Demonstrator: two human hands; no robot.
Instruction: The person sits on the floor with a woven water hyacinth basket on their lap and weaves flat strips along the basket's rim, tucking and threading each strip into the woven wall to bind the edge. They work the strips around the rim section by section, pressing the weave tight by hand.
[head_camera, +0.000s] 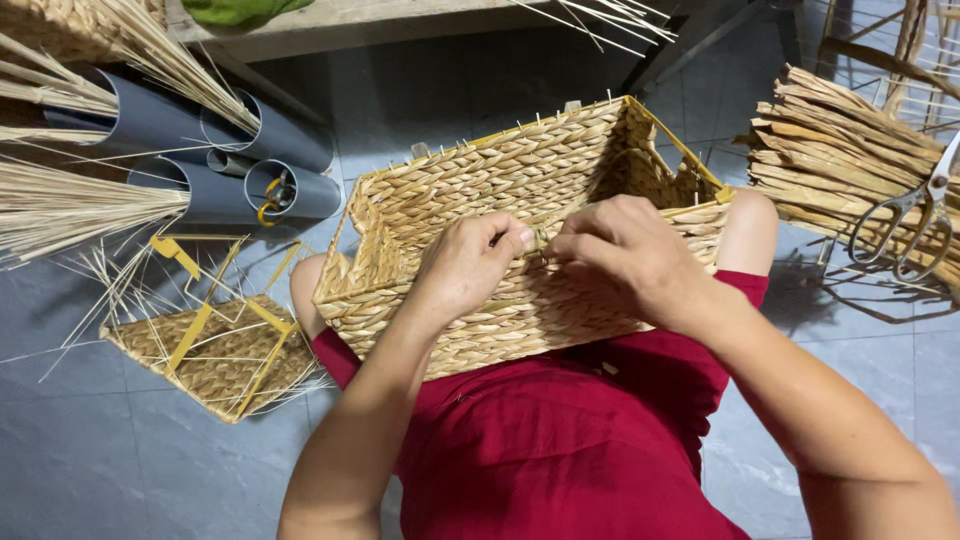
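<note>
Head view: two bare hands worked at the near rim of a rectangular woven straw basket (520, 190) resting on the person's lap.

The left hand (470, 262) and right hand (625, 255) met at the rim, fingers pinched on a thin straw strand there. Steel scissors (915, 215) lay on a bundle of flat dried reeds (835, 155); grey plastic pipes (255, 165) lay on the floor.

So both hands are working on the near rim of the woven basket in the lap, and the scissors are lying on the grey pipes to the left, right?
Not quite. In the head view the scissors lie on the bundle of flat dried strips at the right, not on the grey pipes. The rest holds: the left hand and right hand both work at the near rim of the woven basket in the lap.
</note>
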